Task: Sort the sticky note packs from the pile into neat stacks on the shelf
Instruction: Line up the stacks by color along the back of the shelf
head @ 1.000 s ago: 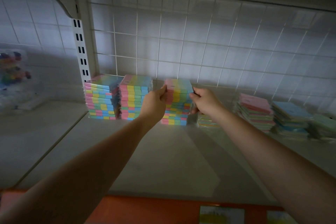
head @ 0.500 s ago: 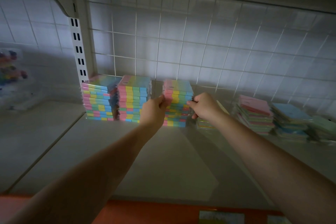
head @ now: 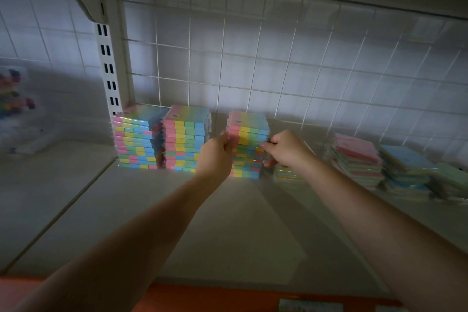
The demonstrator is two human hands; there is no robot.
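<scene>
Pastel stack (head: 249, 145) stands on shelf (head: 228, 223). Left hand (head: 215, 157) and right hand (head: 287, 151) grip its sides, fingers curled.

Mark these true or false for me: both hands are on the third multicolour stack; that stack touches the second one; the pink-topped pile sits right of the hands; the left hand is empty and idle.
1. Both hands, left hand and right hand, are on the third stack: true.
2. It touches the second stack: false, a gap separates them.
3. The pink-topped pile sits to the right: true.
4. Left hand idle: false, it grips the stack's left side.
</scene>
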